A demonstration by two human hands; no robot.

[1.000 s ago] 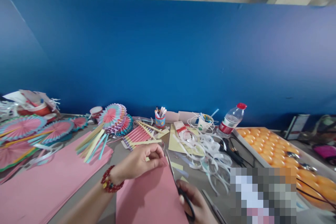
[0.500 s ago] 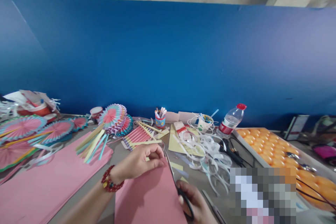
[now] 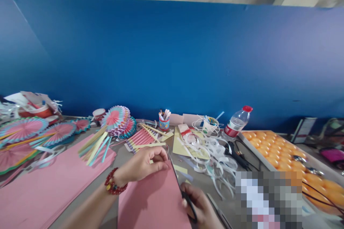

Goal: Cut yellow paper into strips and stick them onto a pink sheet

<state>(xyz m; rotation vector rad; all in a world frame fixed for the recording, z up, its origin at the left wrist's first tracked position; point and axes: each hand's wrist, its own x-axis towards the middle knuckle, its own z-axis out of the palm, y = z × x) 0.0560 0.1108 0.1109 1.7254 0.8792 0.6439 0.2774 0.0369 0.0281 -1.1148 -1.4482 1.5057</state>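
A sheet of pink paper (image 3: pixel 154 200) lies in front of me at the bottom middle. My left hand (image 3: pixel 146 164), with a red bead bracelet (image 3: pixel 114 182) at the wrist, pinches the sheet's far edge between thumb and fingers. Along the right edge of the sheet, my right hand (image 3: pixel 200 205) is closed on black-handled scissors (image 3: pixel 191 207). Their blades are mostly hidden by the paper and cannot be made out clearly. Close to the right hand lies a thin grey tool (image 3: pixel 217 209), perhaps a cutter, on the table.
A stack of pink paper (image 3: pixel 53 186) lies left, below pleated paper fans (image 3: pixel 113 120). Behind stand a pen cup (image 3: pixel 164 123) and a bottle (image 3: pixel 238 123). Curled white strips (image 3: pixel 219 161) spread rightward, near a tray of orange domes (image 3: pixel 268 150). A blue wall (image 3: pixel 172 61) closes the back.
Almost nothing differs. Both hands keep their hold on the pink paper and the scissors, and the view has shifted very slightly.
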